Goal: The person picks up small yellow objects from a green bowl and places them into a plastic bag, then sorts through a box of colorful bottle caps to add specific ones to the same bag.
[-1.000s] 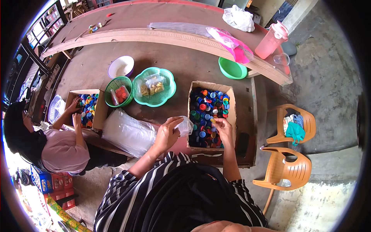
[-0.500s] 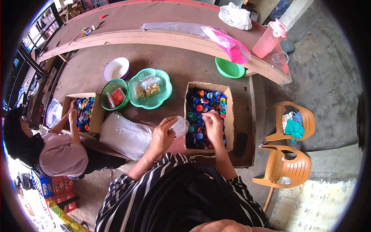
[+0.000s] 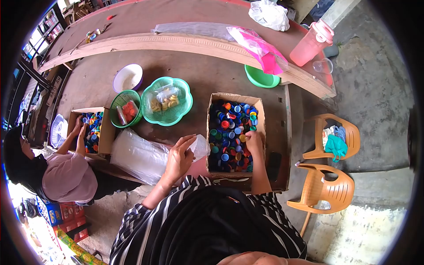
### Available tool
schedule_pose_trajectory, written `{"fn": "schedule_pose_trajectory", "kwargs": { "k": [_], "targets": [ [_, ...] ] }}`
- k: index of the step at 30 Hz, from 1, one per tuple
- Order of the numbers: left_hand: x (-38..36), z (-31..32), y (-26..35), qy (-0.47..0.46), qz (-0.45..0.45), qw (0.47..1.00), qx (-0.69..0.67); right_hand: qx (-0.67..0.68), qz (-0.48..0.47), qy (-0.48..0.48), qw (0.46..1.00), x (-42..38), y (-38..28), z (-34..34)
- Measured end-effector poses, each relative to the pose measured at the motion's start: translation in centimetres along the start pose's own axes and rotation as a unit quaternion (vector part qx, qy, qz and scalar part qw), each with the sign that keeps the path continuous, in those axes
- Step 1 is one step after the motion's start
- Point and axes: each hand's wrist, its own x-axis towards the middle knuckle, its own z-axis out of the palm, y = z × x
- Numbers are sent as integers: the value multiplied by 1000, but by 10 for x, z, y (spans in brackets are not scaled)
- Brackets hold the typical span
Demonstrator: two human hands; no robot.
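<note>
My left hand (image 3: 179,157) is closed around the edge of a small clear plastic bag (image 3: 202,146), whose open end faces the cardboard box (image 3: 261,115). Colourful plastic bottle caps (image 3: 226,138) fill that box. Over its right side is my right hand (image 3: 255,143), fingers curled together among the caps, with a yellow cap (image 3: 242,138) right beside the fingertips. Whatever those fingers hold is hidden. To the left of my left hand lies a stack of clear plastic bags (image 3: 139,157) on the table.
A green flower-shaped basket (image 3: 189,106) holds filled bags, beside a darker green basket (image 3: 136,117) and a white bowl (image 3: 132,73). At left, a co-worker (image 3: 70,176) reaches into another box of caps (image 3: 106,132). Orange chairs (image 3: 329,187) stand at right.
My right hand has moved right and slightly up within the box, its fingers now curled. The left hand still holds the bag. The whole view has shifted a little.
</note>
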Motion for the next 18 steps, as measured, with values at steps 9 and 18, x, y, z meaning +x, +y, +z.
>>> {"fn": "schedule_pose_trajectory", "kwargs": {
  "k": [9,18],
  "targets": [
    [2,-1,4,-3,-1,1000,3,15,29,-17,999,-17,4,19],
    [-4,1,7,-5,7,1000,-3,310,-79,64,945,-66,-123,-52]
  ]
}}
